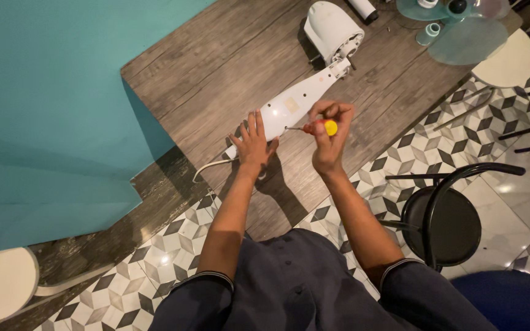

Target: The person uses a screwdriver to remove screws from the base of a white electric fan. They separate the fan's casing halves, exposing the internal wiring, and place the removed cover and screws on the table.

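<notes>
A long white plastic fan stand [299, 98] lies flat on the wooden table [216, 67], its far end joined to a white motor housing [331, 29]. My left hand [254, 144] presses on the near end of the stand with fingers spread. In my right hand [329, 132] is a small screwdriver with a red and yellow handle [324, 127]. Its thin shaft points left, with the tip touching the white stand.
A white cord [210, 167] trails off the stand's near end over the table edge. Translucent fan blades [461, 37] and small parts lie at the far right of the table. A black round chair [443, 220] stands on the patterned tile floor to my right. A teal wall fills the left.
</notes>
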